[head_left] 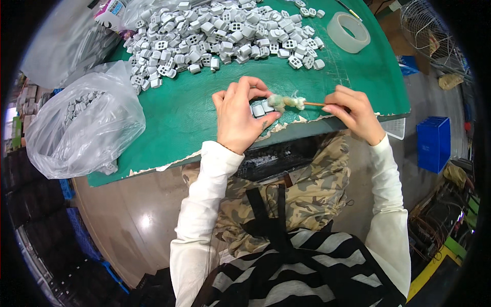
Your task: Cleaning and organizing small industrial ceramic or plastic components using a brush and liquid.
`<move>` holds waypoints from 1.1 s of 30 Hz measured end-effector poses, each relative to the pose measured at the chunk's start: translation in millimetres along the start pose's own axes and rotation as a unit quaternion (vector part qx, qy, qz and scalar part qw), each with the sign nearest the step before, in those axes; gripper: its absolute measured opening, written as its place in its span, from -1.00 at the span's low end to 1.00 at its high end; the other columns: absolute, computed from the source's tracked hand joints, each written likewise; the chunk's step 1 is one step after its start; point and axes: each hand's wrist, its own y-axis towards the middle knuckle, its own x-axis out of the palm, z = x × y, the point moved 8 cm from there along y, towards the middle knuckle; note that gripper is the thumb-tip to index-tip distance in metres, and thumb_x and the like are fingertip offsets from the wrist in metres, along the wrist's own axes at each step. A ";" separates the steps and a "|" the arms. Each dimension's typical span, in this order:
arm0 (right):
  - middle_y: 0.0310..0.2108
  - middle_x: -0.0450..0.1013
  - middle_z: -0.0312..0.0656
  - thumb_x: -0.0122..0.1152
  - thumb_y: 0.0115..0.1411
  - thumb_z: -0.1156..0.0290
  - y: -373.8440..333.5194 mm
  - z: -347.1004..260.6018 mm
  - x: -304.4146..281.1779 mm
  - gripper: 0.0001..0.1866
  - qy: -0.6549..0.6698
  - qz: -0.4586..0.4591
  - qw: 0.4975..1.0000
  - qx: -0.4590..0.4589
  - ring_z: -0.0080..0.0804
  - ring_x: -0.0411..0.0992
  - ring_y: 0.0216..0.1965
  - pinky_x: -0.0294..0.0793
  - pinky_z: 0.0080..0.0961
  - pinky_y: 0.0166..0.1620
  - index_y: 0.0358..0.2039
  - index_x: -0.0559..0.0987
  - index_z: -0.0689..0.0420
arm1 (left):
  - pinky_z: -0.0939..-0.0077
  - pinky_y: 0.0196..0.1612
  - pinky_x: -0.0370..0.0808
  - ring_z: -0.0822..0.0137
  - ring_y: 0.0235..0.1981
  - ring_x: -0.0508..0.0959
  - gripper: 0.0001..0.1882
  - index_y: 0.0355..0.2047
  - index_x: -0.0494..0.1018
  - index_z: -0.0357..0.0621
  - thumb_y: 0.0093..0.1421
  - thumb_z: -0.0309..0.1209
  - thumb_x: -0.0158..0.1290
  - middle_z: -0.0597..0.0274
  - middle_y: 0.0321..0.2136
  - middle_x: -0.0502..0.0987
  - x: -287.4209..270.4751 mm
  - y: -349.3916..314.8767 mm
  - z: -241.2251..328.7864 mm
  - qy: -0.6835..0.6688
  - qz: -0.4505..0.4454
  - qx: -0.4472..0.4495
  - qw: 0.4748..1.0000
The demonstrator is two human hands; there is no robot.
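Near the front edge of the green table, my left hand (239, 116) curls its thumb and fingers around a few small grey plastic parts (259, 110). They stand side by side in a short row, partly hidden by the fingers. My right hand (353, 110) pinches the thin brown handle of a swab (314, 104). The swab's fluffy, pale greenish fibre tip (279, 101) touches the right end of the row, close to my left fingertips.
A heap of loose grey parts (230, 41) covers the table's far side. A clear plastic bag (84, 120) holding more lies left. A roll of clear tape (349, 31) rests far right. The green table (153, 128) has a torn, peeling front edge. A blue bin (433, 143) stands beyond, at right.
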 end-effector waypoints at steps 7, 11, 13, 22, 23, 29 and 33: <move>-0.56 0.29 -0.20 0.35 0.07 0.50 -2.6 15.4 -6.9 -0.87 0.015 0.031 0.999 -0.006 -0.35 0.26 -0.55 0.19 -0.45 -0.49 -0.38 0.59 0.25 | 0.32 0.07 0.08 0.39 -0.08 0.49 -0.36 -0.14 0.27 -0.03 -0.13 -0.28 0.44 0.46 -0.27 0.67 -0.2 -0.6 -0.5 0.001 0.000 0.005 1.000; -0.55 0.31 -0.21 0.34 0.07 0.50 13.7 1.9 14.3 -0.87 0.021 0.025 0.999 -0.033 -0.36 0.28 -0.54 0.20 -0.44 -0.48 -0.38 0.59 0.26 | 0.33 0.07 0.08 0.40 -0.08 0.49 -0.37 -0.14 0.26 -0.03 -0.12 -0.29 0.43 0.46 -0.27 0.67 0.1 -1.8 -1.8 0.000 -0.001 0.007 1.000; -0.55 0.32 -0.21 0.34 0.08 0.50 19.9 -1.8 15.9 -0.87 0.024 0.018 0.998 -0.059 -0.36 0.28 -0.54 0.21 -0.44 -0.47 -0.38 0.59 0.27 | 0.33 0.07 0.08 0.40 -0.08 0.48 -0.38 -0.15 0.26 -0.03 -0.12 -0.29 0.43 0.45 -0.28 0.67 -1.0 -0.9 -6.8 -0.012 -0.012 -0.011 1.000; -0.55 0.30 -0.23 0.33 0.11 0.46 27.9 0.8 16.8 -0.88 0.032 0.010 0.998 -0.059 -0.38 0.27 -0.54 0.19 -0.46 -0.48 -0.38 0.59 0.22 | 0.32 0.14 0.12 0.34 -0.04 0.51 -0.17 0.03 0.29 -0.05 -0.25 -0.29 0.49 0.32 -0.16 0.63 -11.7 -1.9 7.5 -0.011 -0.006 0.004 1.000; -0.55 0.29 -0.24 0.32 0.11 0.47 26.0 3.7 13.7 -0.88 0.048 0.022 0.997 -0.052 -0.40 0.27 -0.53 0.18 -0.47 -0.48 -0.39 0.59 0.23 | 0.32 0.14 0.12 0.34 -0.04 0.51 -0.17 0.03 0.29 -0.05 -0.25 -0.29 0.49 0.32 -0.16 0.63 -14.3 -4.2 3.9 -0.012 -0.005 0.004 1.000; -0.53 0.28 -0.25 0.32 0.10 0.53 14.8 11.1 3.4 -0.90 0.072 0.026 0.997 0.003 -0.47 0.25 -0.51 0.17 -0.52 -0.46 -0.40 0.59 0.28 | 0.44 -0.03 0.42 0.31 -0.21 0.61 -0.23 -0.03 0.32 -0.12 -0.26 -0.44 0.49 0.24 -0.27 0.66 -24.0 -10.9 -16.5 -0.073 -0.008 0.008 0.997; -0.54 0.31 -0.24 0.33 0.13 0.40 18.2 5.8 15.8 -0.86 0.044 0.040 0.998 -0.018 -0.40 0.31 -0.52 0.24 -0.47 -0.47 -0.37 0.61 0.21 | 0.50 -0.15 0.47 0.34 -0.31 0.62 -0.32 -0.10 0.34 -0.13 -0.22 -0.47 0.47 0.20 -0.34 0.67 -17.5 -7.0 -20.5 -0.114 -0.024 -0.021 0.993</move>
